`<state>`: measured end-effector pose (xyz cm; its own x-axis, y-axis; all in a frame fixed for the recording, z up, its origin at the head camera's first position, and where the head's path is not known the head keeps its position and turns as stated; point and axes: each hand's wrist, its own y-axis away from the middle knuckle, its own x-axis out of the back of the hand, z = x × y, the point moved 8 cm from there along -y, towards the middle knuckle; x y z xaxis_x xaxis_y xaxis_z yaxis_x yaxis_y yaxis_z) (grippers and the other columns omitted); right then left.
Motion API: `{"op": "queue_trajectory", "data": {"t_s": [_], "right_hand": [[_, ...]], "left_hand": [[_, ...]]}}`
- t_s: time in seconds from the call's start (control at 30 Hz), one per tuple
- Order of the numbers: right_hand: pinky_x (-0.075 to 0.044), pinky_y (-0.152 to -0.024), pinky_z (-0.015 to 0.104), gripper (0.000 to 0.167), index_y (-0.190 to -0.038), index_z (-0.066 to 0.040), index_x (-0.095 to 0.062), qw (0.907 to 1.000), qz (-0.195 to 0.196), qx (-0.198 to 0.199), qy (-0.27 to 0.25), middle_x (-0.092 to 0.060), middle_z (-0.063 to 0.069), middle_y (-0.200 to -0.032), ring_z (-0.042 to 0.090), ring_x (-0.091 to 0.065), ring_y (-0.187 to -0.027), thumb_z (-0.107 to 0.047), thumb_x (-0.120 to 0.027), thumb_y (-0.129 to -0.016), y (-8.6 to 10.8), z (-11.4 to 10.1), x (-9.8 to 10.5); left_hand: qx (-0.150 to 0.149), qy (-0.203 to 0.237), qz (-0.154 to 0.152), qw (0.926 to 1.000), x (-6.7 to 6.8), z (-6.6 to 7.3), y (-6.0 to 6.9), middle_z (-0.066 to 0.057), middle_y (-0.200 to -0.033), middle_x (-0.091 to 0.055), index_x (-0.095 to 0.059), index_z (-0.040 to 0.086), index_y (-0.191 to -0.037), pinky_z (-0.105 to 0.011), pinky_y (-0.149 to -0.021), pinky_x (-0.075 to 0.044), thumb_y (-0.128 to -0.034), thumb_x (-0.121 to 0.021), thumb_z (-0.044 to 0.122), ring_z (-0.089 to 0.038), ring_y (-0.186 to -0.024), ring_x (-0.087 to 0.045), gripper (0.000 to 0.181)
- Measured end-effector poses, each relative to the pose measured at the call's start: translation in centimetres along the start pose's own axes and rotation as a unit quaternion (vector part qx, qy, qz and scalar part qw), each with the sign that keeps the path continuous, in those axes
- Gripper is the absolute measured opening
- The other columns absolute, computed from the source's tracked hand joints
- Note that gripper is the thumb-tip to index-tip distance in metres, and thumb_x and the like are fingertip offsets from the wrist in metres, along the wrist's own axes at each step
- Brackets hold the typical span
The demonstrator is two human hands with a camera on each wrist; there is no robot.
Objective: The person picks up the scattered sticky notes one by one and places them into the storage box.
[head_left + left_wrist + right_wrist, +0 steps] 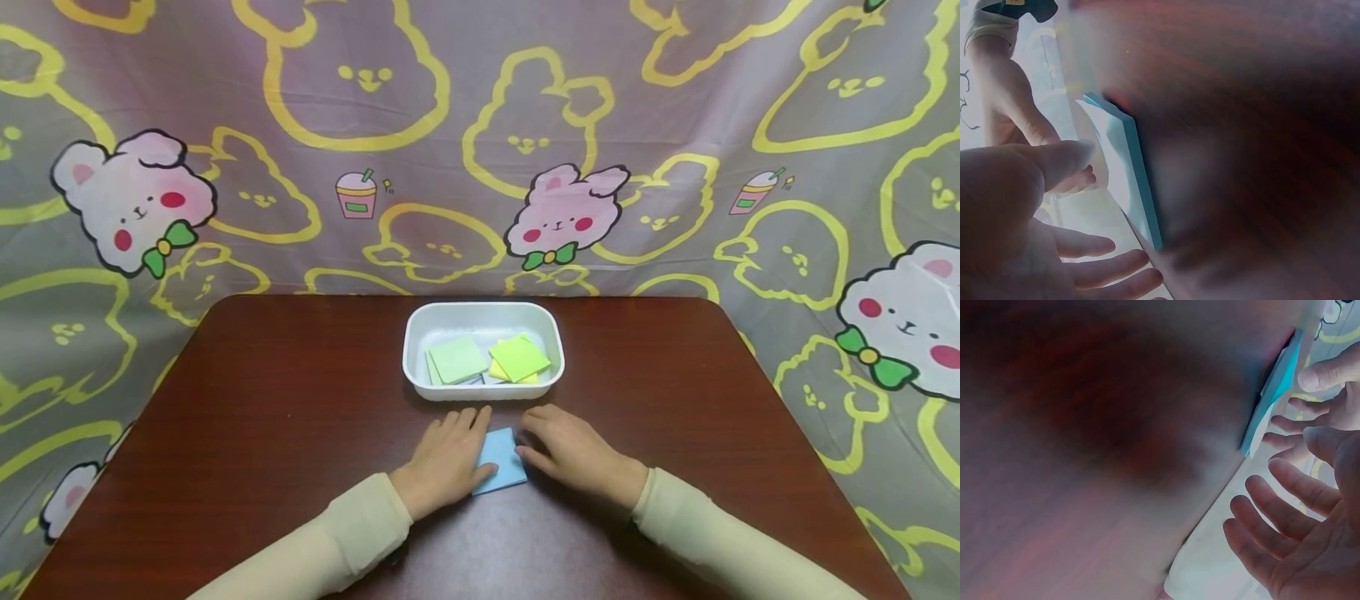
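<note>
A blue sticky-note pad (501,461) lies flat on the table in front of the white tray. My left hand (448,457) is at the pad's left side, its fingers extended and its thumb (1063,159) reaching over the pad; whether the thumb touches it I cannot tell. To the right of the pad is my right hand (573,448), its fingers (1282,515) loosely bent and apart, with nothing in them. In both wrist views the pad (1124,162) shows a thick edge, and its top sheet looks slightly curled.
Behind the hands stands a white tray (483,392). Inside it, pale green notes (459,360) lie on the left, and bright green notes (521,358) over yellow ones on the right. A cartoon-print cloth (420,108) hangs behind the dark brown table (285,400).
</note>
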<state>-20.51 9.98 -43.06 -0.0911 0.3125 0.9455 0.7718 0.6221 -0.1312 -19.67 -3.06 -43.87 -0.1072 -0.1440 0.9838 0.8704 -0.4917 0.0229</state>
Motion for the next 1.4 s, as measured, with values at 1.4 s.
{"op": "queue_trajectory", "data": {"t_s": [1.4], "right_hand": [[-0.055, -0.088, 0.036, 0.024, -0.112, -0.014, -0.069, 0.9997, -0.008, -0.005, 0.022, -0.069, -0.003, -0.106, 0.013, -0.062, -0.1, -0.029, -0.072, -0.094, 0.06, 0.15, -0.05]], "left_hand": [[-0.013, 0.034, -0.019, 0.9992, -0.35, -0.13, -0.66, -0.004, -0.089, -0.062, -0.07, 0.004, -0.106, -0.029, -0.063, -0.05, -0.0786, -0.087, 0.036, -0.015, -0.075, -0.058, 0.046]]}}
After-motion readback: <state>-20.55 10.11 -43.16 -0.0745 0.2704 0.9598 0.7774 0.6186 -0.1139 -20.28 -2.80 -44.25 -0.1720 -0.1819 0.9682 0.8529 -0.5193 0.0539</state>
